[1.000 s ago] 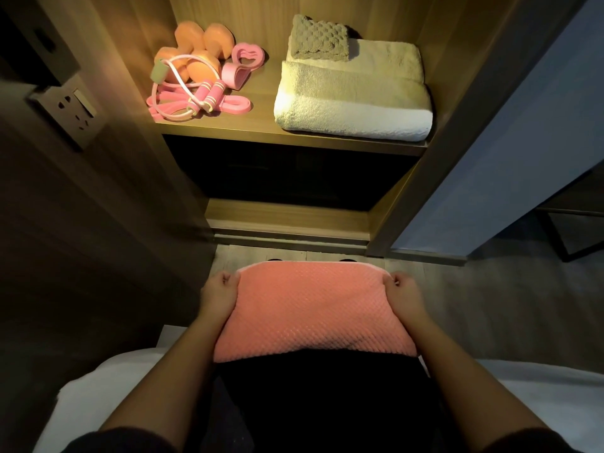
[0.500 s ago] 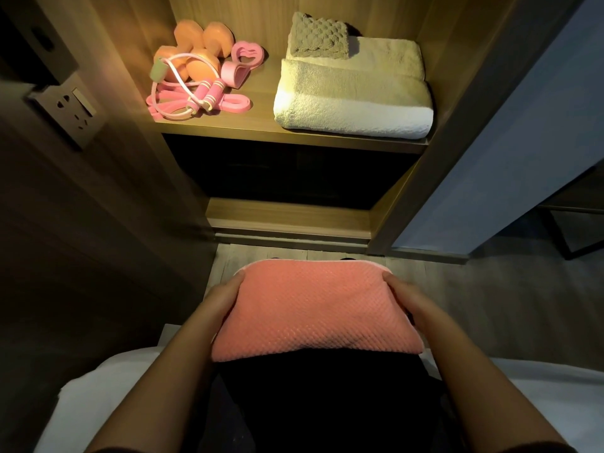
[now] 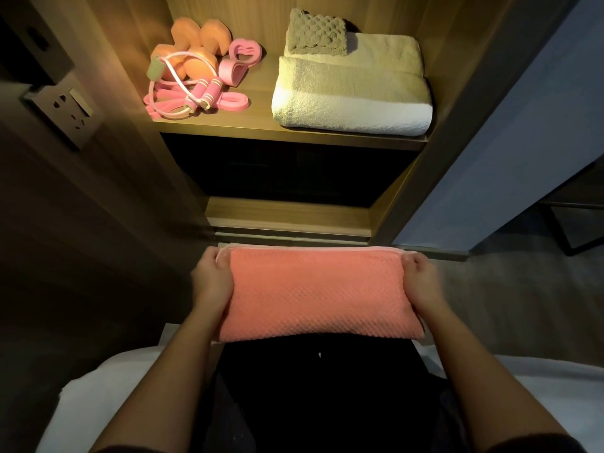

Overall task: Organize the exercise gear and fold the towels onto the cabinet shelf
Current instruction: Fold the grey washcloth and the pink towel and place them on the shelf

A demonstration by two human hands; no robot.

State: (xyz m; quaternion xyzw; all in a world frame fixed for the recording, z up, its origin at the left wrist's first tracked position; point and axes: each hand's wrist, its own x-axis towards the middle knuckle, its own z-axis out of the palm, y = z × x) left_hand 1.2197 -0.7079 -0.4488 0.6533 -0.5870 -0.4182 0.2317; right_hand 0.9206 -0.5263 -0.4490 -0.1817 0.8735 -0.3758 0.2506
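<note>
The left hand (image 3: 212,282) and right hand (image 3: 421,284), flat along its sides 0.5 seconds earlier, pinched the 2 far corners of the folded pink towel (image 3: 317,295), stretched between them on the lap, suggesting a lift toward the cabinet shelf (image 3: 258,129) ahead, where a white towel (image 3: 353,106) already lay.

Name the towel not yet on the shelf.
The coral waffle-weave towel, gripped by left hand and right hand; the large cream terry towel and small grey waffle towel lie on the wooden shelf.
</note>
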